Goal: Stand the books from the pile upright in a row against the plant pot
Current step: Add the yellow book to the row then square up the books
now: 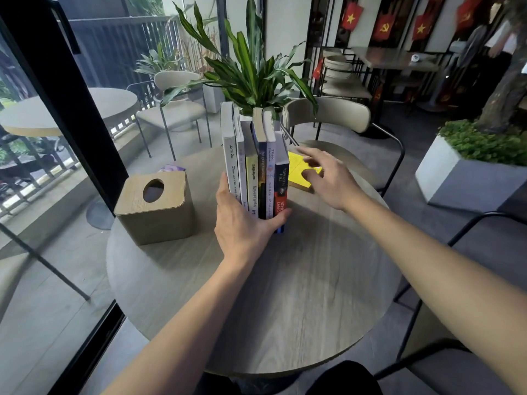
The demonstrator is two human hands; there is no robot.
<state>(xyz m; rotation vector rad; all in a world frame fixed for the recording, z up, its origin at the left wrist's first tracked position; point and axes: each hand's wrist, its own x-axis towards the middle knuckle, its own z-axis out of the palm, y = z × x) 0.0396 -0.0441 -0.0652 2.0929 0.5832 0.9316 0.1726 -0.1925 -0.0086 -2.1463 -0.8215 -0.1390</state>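
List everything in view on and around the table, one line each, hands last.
Upright books: six, white, yellow, dark blue, red; table centre, against plant pot.
Flat book: one, yellow; right of row.
Tissue box: one, tan wood; table left.
Potted plant: one, green; behind books.
Round table: one, grey wood.
Chair: one, beige; beyond table.
Left hand: bracing the row.
Right hand: open, over yellow book.
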